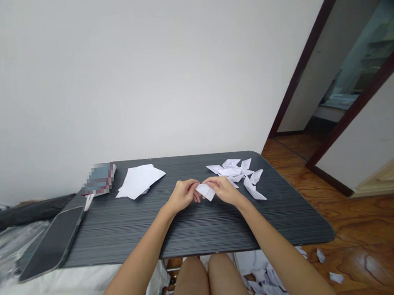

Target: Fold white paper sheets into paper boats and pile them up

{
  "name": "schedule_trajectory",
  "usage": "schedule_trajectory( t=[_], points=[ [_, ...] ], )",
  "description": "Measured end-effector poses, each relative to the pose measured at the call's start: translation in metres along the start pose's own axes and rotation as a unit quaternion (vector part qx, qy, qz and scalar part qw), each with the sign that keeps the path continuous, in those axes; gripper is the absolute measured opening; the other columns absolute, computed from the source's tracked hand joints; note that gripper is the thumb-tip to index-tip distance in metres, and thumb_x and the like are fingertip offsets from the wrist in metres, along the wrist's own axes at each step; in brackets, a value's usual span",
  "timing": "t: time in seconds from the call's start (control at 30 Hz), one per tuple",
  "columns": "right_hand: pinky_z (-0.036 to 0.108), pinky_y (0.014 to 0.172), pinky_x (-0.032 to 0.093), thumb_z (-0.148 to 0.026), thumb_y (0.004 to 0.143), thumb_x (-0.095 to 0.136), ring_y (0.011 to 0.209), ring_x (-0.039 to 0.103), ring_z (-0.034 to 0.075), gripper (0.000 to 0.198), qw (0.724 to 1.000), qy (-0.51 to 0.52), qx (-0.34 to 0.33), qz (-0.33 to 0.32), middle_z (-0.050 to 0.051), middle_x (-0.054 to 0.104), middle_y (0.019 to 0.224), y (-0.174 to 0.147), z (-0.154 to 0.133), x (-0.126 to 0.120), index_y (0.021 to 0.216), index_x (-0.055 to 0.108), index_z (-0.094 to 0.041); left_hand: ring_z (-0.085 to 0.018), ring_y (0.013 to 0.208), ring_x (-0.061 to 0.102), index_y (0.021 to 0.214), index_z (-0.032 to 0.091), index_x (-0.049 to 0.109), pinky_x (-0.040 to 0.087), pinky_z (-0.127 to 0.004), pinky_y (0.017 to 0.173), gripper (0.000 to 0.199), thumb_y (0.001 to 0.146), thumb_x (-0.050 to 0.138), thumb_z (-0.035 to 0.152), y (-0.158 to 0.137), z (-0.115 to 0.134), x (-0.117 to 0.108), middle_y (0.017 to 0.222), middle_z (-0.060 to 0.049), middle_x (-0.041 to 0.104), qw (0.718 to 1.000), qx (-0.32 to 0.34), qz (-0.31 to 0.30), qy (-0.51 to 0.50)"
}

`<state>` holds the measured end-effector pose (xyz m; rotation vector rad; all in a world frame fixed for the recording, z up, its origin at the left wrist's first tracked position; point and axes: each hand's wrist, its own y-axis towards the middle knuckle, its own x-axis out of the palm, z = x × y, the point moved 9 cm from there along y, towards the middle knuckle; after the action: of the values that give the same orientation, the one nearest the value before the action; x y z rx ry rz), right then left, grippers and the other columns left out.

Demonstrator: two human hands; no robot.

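Observation:
Between my two hands, over the middle of the dark table, is a small folded piece of white paper. My left hand pinches its left corner with thumb and fingers. On the other side my right hand grips the upper right edge. Several folded white paper pieces lie in a loose heap just beyond my right hand. To the left rests a stack of flat white paper sheets. My fingers hide part of the folded paper's edges.
A phone or tablet lies at the table's left edge, below a blurred packet. The white wall rises behind the table. More folded paper lies below it, and scraps are on the wooden floor.

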<state>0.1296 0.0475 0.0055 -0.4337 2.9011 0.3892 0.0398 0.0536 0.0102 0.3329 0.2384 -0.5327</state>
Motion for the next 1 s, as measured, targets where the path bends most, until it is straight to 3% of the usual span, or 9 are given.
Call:
schedule_trajectory(
  t=[0.23, 0.4, 0.6, 0.7, 0.83, 1.0],
  points=[
    [0.021, 0.037, 0.040, -0.036, 0.075, 0.047, 0.041, 0.051, 0.010, 0.022, 0.991, 0.123, 0.038, 0.024, 0.000, 0.057, 0.056, 0.001, 0.006, -0.005, 0.085, 0.053, -0.017, -0.017, 0.059, 0.061, 0.099, 0.005, 0.052, 0.045, -0.023, 0.044, 0.038, 0.078, 0.044, 0.036, 0.003, 0.014, -0.008, 0.072, -0.012, 0.063, 0.984, 0.015, -0.035, -0.175],
    [0.015, 0.033, 0.030, -0.033, 0.070, 0.056, 0.040, 0.041, 0.004, 0.023, 0.976, 0.214, 0.030, 0.012, -0.003, 0.052, 0.062, 0.002, 0.001, 0.007, 0.087, 0.050, -0.019, -0.016, 0.058, 0.059, 0.095, 0.005, 0.056, 0.045, -0.022, 0.045, 0.034, 0.072, 0.055, 0.030, 0.004, 0.012, -0.020, 0.062, -0.007, 0.062, 0.985, 0.014, 0.026, -0.168],
    [0.017, 0.042, 0.034, -0.031, 0.062, 0.064, 0.052, 0.047, 0.006, 0.024, 0.978, 0.198, 0.050, 0.048, -0.001, 0.052, 0.079, 0.005, 0.010, 0.005, 0.079, 0.052, -0.018, -0.016, 0.063, 0.059, 0.080, 0.007, 0.063, 0.047, -0.024, 0.051, 0.027, 0.065, 0.061, 0.030, 0.005, -0.001, -0.034, 0.072, -0.008, 0.065, 0.983, -0.015, 0.112, -0.142],
    [0.019, 0.048, 0.037, -0.030, 0.060, 0.065, 0.056, 0.049, 0.007, 0.025, 0.978, 0.195, 0.050, 0.053, -0.001, 0.053, 0.076, 0.005, 0.014, 0.004, 0.076, 0.052, -0.017, -0.016, 0.067, 0.058, 0.076, 0.009, 0.065, 0.048, -0.025, 0.057, 0.025, 0.063, 0.063, 0.030, 0.006, -0.006, -0.035, 0.078, -0.008, 0.065, 0.984, -0.023, 0.112, -0.138],
    [0.021, 0.050, 0.037, -0.032, 0.059, 0.065, 0.053, 0.051, 0.009, 0.028, 0.972, 0.215, 0.087, 0.026, -0.002, 0.056, 0.065, 0.004, 0.023, 0.012, 0.075, 0.048, -0.017, -0.012, 0.059, 0.056, 0.070, 0.009, 0.062, 0.047, -0.026, 0.062, 0.022, 0.060, 0.065, 0.028, 0.006, -0.013, -0.032, 0.065, -0.003, 0.063, 0.981, -0.044, 0.105, -0.158],
    [0.023, 0.054, 0.039, -0.033, 0.059, 0.065, 0.056, 0.053, 0.010, 0.028, 0.973, 0.215, 0.081, 0.018, -0.001, 0.057, 0.069, 0.004, 0.024, 0.016, 0.075, 0.047, -0.017, -0.013, 0.069, 0.056, 0.081, 0.010, 0.060, 0.044, -0.026, 0.068, 0.026, 0.062, 0.065, 0.028, 0.008, -0.010, -0.022, 0.078, -0.005, 0.062, 0.979, -0.037, 0.064, -0.191]
  ],
)
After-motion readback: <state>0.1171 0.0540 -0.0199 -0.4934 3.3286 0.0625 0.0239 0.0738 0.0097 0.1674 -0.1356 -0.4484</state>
